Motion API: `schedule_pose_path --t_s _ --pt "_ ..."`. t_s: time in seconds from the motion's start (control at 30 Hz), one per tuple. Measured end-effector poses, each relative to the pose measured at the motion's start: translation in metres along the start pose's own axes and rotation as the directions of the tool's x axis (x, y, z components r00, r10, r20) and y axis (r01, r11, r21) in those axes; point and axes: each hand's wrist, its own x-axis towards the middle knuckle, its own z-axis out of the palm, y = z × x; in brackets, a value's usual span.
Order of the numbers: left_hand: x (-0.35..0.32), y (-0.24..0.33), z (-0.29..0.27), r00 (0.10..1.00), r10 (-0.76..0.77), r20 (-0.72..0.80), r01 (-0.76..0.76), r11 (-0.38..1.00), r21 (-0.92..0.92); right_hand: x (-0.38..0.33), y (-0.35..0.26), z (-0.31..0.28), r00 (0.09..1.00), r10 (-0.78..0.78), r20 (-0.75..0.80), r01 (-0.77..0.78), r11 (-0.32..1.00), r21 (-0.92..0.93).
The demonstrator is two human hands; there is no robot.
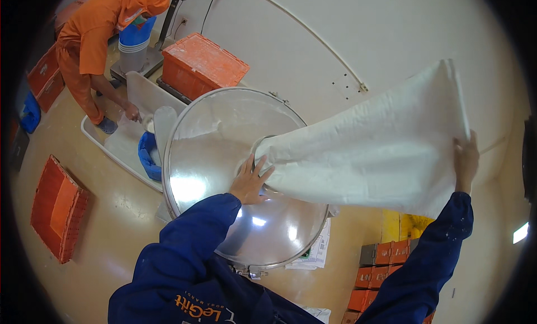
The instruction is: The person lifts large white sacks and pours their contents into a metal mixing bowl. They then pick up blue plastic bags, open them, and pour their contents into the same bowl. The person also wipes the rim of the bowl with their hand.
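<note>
A large white woven sack [369, 150] lies tilted across the round steel lid [218, 173] of a big metal vessel, its mouth pointing down at an opening in the lid. My left hand [250, 179] grips the sack's mouth at that opening. My right hand [465, 159] holds the sack's raised far end, up near the right side. Both my sleeves are dark blue. The sack hides what is inside the opening.
A person in orange [92, 44] bends at the upper left over a white tub [120, 148] on the floor. An orange crate [201, 64] stands behind the vessel, another orange crate [56, 209] lies at the left, and stacked ones [380, 268] are lower right.
</note>
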Motion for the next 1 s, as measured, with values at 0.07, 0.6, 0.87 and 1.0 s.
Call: schedule_pose_path --t_s 0.07,0.6,0.87,1.0 --pt "0.002 0.0 0.0 1.0 -0.013 -0.016 0.012 1.0 -0.02 0.001 -0.003 -0.002 0.997 -0.027 -0.069 0.025 0.999 -0.025" --pt "0.014 0.006 0.005 0.991 -0.122 -0.05 0.118 0.99 -0.073 0.008 -0.005 -0.036 0.959 -0.114 -0.259 0.131 0.99 0.049" --pt "0.017 0.012 0.007 0.986 -0.145 -0.077 0.139 0.987 -0.077 0.011 0.002 -0.038 0.983 -0.111 -0.145 0.129 0.984 0.124" --pt "0.022 0.029 0.007 0.989 -0.13 -0.071 0.124 0.988 -0.089 0.017 0.031 -0.034 0.899 -0.204 -0.388 0.208 0.978 -0.033"
